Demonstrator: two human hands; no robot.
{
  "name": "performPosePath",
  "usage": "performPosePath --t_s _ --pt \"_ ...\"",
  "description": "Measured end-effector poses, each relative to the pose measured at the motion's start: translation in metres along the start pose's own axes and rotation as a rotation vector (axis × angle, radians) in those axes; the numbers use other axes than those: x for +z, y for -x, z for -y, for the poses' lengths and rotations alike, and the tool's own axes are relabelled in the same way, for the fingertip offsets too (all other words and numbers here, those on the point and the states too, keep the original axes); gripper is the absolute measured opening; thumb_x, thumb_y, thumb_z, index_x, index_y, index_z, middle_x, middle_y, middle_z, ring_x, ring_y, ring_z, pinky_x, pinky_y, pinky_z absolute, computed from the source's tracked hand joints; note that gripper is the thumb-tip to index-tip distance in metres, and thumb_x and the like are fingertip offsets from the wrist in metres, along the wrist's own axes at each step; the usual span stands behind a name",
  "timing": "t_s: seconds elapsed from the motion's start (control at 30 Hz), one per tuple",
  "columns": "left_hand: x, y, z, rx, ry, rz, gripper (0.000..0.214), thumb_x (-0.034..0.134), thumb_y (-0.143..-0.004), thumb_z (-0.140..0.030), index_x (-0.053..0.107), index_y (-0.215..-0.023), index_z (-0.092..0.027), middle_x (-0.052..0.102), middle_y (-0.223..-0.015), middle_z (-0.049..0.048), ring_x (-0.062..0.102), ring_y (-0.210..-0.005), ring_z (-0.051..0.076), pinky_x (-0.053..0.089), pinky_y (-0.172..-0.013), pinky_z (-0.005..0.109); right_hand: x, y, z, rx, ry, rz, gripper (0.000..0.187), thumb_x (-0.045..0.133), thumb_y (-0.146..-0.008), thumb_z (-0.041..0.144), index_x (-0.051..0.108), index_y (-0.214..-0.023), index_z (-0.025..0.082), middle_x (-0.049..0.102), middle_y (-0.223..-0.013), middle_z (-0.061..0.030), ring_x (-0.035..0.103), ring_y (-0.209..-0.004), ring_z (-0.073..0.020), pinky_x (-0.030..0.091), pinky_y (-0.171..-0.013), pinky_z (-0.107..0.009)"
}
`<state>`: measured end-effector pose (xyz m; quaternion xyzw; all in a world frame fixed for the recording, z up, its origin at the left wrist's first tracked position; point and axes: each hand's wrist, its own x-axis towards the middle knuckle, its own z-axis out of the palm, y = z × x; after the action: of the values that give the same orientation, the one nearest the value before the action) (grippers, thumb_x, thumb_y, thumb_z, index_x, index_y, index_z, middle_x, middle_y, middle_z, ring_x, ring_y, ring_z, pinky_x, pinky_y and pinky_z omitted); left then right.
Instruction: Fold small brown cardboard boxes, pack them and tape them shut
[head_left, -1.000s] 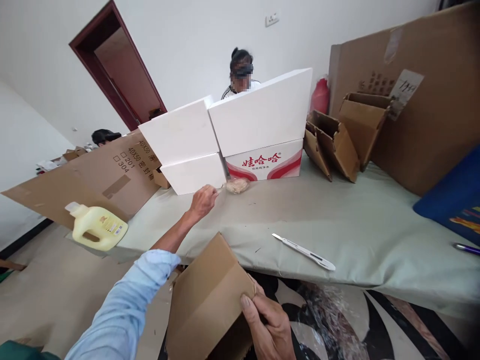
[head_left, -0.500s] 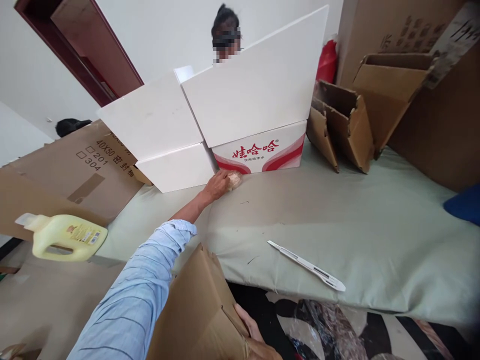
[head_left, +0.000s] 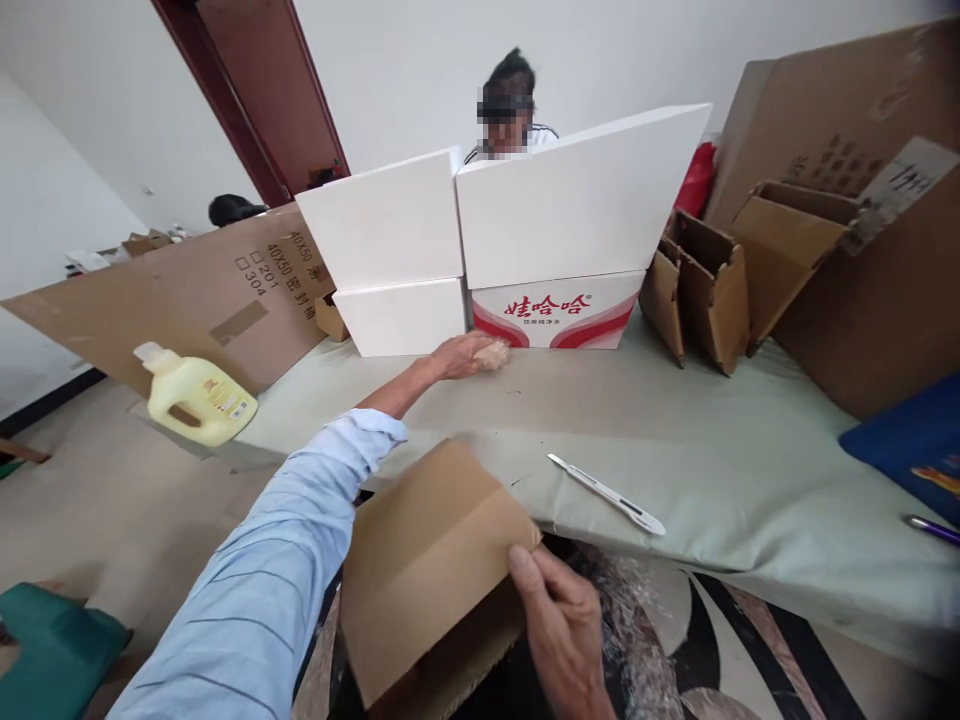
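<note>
My left hand [head_left: 461, 357] reaches across the table to the foot of the white cartons. Its fingers are closed on a crumpled clear plastic wad [head_left: 493, 353], partly hidden by the hand. My right hand [head_left: 562, 610] grips the edge of a brown cardboard box [head_left: 435, 560] by its corner, thumb on the near face. The box is tilted over the table's front edge, its dark opening facing down toward me. A white craft knife [head_left: 607, 495] with a slim blade lies on the table, to the right of the box.
White cartons [head_left: 555, 215] stand stacked at the back, one with red print. Folded cardboard pieces [head_left: 701, 290] lean at right, near a blue item [head_left: 907, 440] and a pen [head_left: 934, 528]. A yellow jug [head_left: 201, 398] stands left. Another person [head_left: 510, 100] is behind the cartons.
The cardboard box has turned, so its opening now shows, and my right hand has come further into view on its edge. My left hand stays at the plastic wad. The camera view has shifted.
</note>
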<state>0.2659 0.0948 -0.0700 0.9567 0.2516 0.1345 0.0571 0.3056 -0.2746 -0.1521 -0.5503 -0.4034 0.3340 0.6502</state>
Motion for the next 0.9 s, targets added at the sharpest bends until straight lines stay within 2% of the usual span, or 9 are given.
performPosePath --t_s 0.1,0.23,0.33,0.4,0.47,0.57,0.67,0.77,0.9 --pt "-0.050 0.068 -0.021 0.021 0.065 -0.044 0.047 0.061 -0.098 -0.021 0.068 -0.144 -0.015 0.061 -0.156 0.0178 0.059 -0.144 0.031 0.045 -0.124 0.047 -0.004 -0.008 0.005 0.098 -0.001 -0.087 0.060 0.068 -0.095 0.071 0.066 -0.064 0.020 0.062 -0.065 -0.0026 0.058 -0.063 -0.0198 0.048 -0.058 -0.028" --pt "-0.104 0.204 -0.074 0.015 0.279 -0.193 0.030 0.063 -0.101 -0.031 0.077 -0.125 -0.023 0.065 -0.154 0.0127 0.063 -0.140 0.031 0.050 -0.120 0.051 0.000 -0.028 0.011 0.114 -0.045 -0.164 0.063 0.074 -0.087 0.078 0.068 -0.062 0.020 0.067 -0.064 -0.0046 0.065 -0.068 -0.0225 0.053 -0.067 -0.031" --pt "-0.115 0.293 -0.115 -0.061 0.380 -0.201 0.019 0.065 -0.100 -0.033 0.082 -0.107 -0.026 0.064 -0.157 0.0111 0.064 -0.139 0.034 0.052 -0.119 0.056 0.010 -0.042 0.021 0.126 -0.110 -0.156 0.065 0.079 -0.078 0.082 0.069 -0.061 0.021 0.069 -0.063 -0.0062 0.066 -0.064 -0.0236 0.058 -0.068 -0.035" --pt "-0.108 0.329 -0.131 -0.091 0.402 -0.122 0.020 0.064 -0.100 -0.030 0.084 -0.099 -0.029 0.059 -0.163 0.0085 0.058 -0.146 0.037 0.049 -0.123 0.060 0.018 -0.050 0.028 0.122 -0.103 -0.129 0.065 0.078 -0.077 0.083 0.070 -0.062 0.020 0.071 -0.064 -0.0072 0.069 -0.065 -0.0243 0.060 -0.068 -0.037" --pt "-0.096 0.345 -0.136 -0.094 0.354 -0.085 0.023 0.062 -0.100 -0.026 0.085 -0.097 -0.030 0.055 -0.167 0.0075 0.051 -0.154 0.038 0.044 -0.126 0.062 0.026 -0.057 0.032 0.102 -0.078 -0.095 0.066 0.077 -0.077 0.084 0.072 -0.065 0.020 0.072 -0.065 -0.0078 0.071 -0.066 -0.0247 0.061 -0.068 -0.037" --pt "-0.077 0.349 -0.127 -0.085 0.245 -0.124 0.029 0.057 -0.103 -0.023 0.085 -0.102 -0.028 0.053 -0.168 0.0107 0.051 -0.153 0.039 0.044 -0.125 0.063 0.034 -0.066 0.034 0.056 -0.040 -0.039 0.070 0.077 -0.074 0.088 0.075 -0.071 0.018 0.074 -0.070 -0.0095 0.073 -0.068 -0.0253 0.064 -0.071 -0.039" --pt "-0.065 0.345 -0.112 -0.095 0.249 -0.130 0.039 0.054 -0.106 -0.024 0.077 -0.136 -0.031 0.054 -0.166 0.0122 0.055 -0.149 0.037 0.046 -0.124 0.058 0.036 -0.070 0.039 -0.055 0.089 0.089 0.071 0.069 -0.084 0.086 0.081 -0.084 0.016 0.080 -0.085 -0.0132 0.077 -0.081 -0.0287 0.065 -0.080 -0.043" --pt "-0.063 0.343 -0.099 -0.153 0.358 -0.120 0.057 0.057 -0.106 -0.032 0.054 -0.163 -0.032 0.052 -0.166 0.0126 0.054 -0.151 0.034 0.046 -0.126 0.052 0.031 -0.070 0.052 -0.359 0.399 0.327 0.057 0.059 -0.103 0.069 0.084 -0.111 0.018 0.082 -0.115 -0.0149 0.076 -0.107 -0.0318 0.058 -0.102 -0.050" --pt "-0.071 0.339 -0.077 -0.193 0.498 -0.031 0.069 0.071 -0.098 -0.046 0.054 -0.163 -0.031 0.051 -0.163 0.0132 0.053 -0.151 0.035 0.047 -0.125 0.049 0.024 -0.081 0.077 -0.758 0.790 0.772 0.048 0.059 -0.110 0.057 0.075 -0.138 0.022 0.076 -0.137 -0.0146 0.069 -0.126 -0.0318 0.051 -0.112 -0.049"
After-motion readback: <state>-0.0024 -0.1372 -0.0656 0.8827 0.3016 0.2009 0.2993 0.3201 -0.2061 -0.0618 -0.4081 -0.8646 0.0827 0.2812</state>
